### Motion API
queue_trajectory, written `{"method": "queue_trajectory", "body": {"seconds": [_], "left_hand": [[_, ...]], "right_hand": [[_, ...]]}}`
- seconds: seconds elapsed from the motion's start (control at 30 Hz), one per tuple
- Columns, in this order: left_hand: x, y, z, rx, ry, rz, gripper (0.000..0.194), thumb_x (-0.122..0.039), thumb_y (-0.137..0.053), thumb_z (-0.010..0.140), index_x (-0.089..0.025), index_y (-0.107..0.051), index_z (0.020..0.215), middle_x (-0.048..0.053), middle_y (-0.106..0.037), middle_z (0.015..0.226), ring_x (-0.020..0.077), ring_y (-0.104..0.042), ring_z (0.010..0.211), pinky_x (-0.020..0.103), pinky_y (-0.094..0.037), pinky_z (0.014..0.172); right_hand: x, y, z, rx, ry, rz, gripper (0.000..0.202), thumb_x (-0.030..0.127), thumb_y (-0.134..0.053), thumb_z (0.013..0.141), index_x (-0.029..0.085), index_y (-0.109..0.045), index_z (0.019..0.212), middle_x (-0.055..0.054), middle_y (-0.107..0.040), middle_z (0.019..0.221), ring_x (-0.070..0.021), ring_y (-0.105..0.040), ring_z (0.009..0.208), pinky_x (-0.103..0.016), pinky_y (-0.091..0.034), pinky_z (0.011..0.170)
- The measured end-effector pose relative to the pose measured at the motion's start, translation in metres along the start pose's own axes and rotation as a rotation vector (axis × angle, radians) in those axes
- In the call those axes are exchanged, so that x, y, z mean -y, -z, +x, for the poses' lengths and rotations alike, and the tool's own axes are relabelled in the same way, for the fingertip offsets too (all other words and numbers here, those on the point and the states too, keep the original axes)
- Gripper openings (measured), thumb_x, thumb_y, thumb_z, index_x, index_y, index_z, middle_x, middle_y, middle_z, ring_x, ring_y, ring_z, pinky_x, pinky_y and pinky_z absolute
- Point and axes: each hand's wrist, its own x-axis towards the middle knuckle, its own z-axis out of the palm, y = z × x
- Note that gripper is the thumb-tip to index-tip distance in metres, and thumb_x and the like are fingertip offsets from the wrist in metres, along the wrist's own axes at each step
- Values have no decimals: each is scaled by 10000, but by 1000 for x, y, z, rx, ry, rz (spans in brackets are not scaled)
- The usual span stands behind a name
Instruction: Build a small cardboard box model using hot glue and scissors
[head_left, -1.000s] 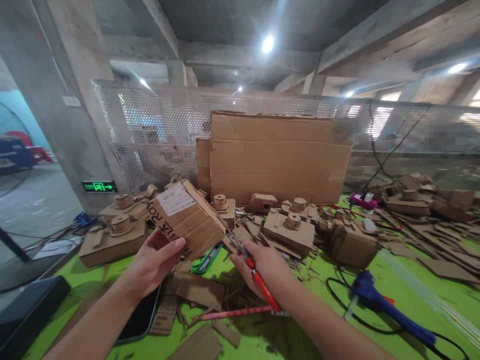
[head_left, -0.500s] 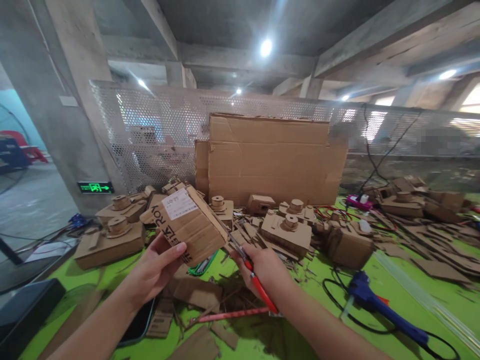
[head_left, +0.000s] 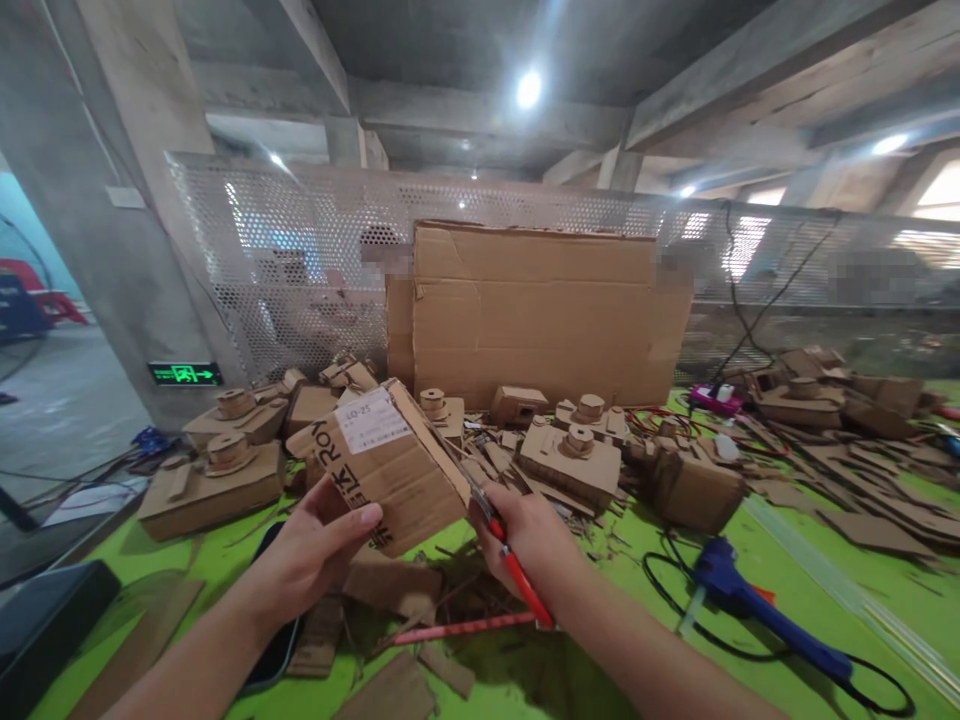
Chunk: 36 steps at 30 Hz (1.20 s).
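A small cardboard box [head_left: 405, 490] with a white label and black print is tilted in front of me. My left hand [head_left: 330, 535] grips its lower left edge, thumb on the printed face. In my right hand [head_left: 517, 530] is a pair of red-handled scissors [head_left: 525, 585], whose blades lie along the box's right edge; how far they are apart cannot be made out. Cardboard scraps [head_left: 394, 585] lie on the green table below. Beyond the box stand cardboard models with round knobs, one [head_left: 570, 460] to the right and another [head_left: 214, 485] to the left.
A blue glue gun [head_left: 772, 610] with a black cord lies at the right. Cardboard strips [head_left: 877, 535] cover the far right. A large cardboard sheet [head_left: 547, 320] stands upright at the back. A phone [head_left: 274, 650] lies partly under my left forearm; a dark box [head_left: 56, 635] sits at left.
The box has shifted slightly right and down and turned a little, with my left hand on it. The scissors remain at its right edge. The view has moved slightly.
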Motion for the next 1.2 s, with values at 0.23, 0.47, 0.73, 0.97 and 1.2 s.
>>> {"method": "queue_trajectory", "body": {"seconds": [0.23,0.47,0.73,0.97,1.2], "left_hand": [[-2,-1,-2,48,-30,113,545,-296,-962,648,-244,-769,1155,99,-796,1240,359,-683,1247,418,-583,1022],[0,-3,-2,109,10,74,542,-298,-956,656,-249,-767,1162,108,-800,1227,369,-679,1252,454,-568,1038],[-5,-6,-8,92,36,99,521,-311,-955,655,-263,-767,1139,90,-783,1273,369,-646,1299,479,-538,1073],[0,-4,-7,146,39,165,507,-345,-942,676,-266,-764,1144,91,-792,1248,368,-642,1304,512,-491,1119],[-3,-6,-11,210,117,194,539,-294,-937,680,-267,-759,1187,109,-774,1286,391,-676,1249,508,-567,1025]], "right_hand": [[8,5,1,23,34,-18,126,171,-558,750,223,-616,849,-17,-695,727,-169,-614,622,-239,-356,604],[-2,0,0,80,-61,130,160,83,-551,631,236,-522,666,45,-622,583,-135,-585,549,-200,-341,541],[6,6,0,73,-10,10,260,69,-606,599,228,-592,804,22,-711,693,-160,-634,604,-216,-316,547],[11,16,3,169,-90,-78,360,135,-688,653,223,-696,1002,-65,-812,967,-260,-743,886,-245,-396,668],[4,0,4,102,-70,-11,270,99,-564,827,244,-763,939,-50,-827,952,-206,-740,830,-233,-434,688]]}}
